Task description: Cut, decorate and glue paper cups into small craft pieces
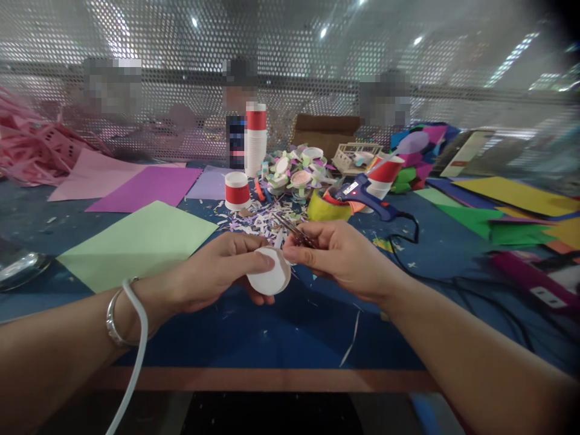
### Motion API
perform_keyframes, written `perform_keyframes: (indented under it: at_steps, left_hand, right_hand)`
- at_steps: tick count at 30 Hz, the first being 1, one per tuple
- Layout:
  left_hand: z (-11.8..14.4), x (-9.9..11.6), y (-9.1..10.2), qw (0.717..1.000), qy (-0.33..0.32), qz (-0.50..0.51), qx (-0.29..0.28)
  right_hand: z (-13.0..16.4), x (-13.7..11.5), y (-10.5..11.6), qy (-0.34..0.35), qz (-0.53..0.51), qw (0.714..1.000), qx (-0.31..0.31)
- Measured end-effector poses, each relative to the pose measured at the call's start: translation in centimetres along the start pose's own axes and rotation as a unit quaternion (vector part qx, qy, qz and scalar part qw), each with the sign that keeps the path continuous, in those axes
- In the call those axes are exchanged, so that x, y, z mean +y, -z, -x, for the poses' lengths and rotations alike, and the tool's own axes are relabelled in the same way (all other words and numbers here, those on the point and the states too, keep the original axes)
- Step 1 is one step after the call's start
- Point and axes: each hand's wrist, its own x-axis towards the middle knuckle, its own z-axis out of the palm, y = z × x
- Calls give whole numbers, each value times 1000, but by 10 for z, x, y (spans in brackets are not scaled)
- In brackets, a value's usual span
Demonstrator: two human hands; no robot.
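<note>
My left hand [217,269] grips a small white paper cup [270,277], its round bottom turned toward me. My right hand [338,254] holds a pair of scissors [294,231], blades pointing up and left, close to the cup's rim. Both hands hover just above the blue table mat [254,332]. A bracelet and a white cord lie across my left wrist.
A red-and-white paper cup [237,190] stands behind a heap of paper scraps [254,220]. A tall cup stack [256,138], a yellow tape roll [328,207], a blue glue gun [362,190] with black cable, and a light green sheet [140,241] surround them. People sit behind the perforated screen.
</note>
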Motion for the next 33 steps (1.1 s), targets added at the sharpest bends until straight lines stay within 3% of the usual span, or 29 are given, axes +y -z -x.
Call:
perform_keyframes:
  at_steps: [10,16,24,33]
  left_hand:
    - [3,-3,0,995,-46,-92,13]
    - [2,-1,0,996,-45,-72,-5]
    - [4,0,2,998,-26,31,-50]
    - [2,2,-3,999,-9,-32,15]
  right_hand:
    - [0,-1,-1,-2,-1,1000,7]
    - [0,1,0,-11,-41,999,-15]
    - [1,1,0,-26,-117,990,-77]
    - [2,-1,-3,48,65,997,14]
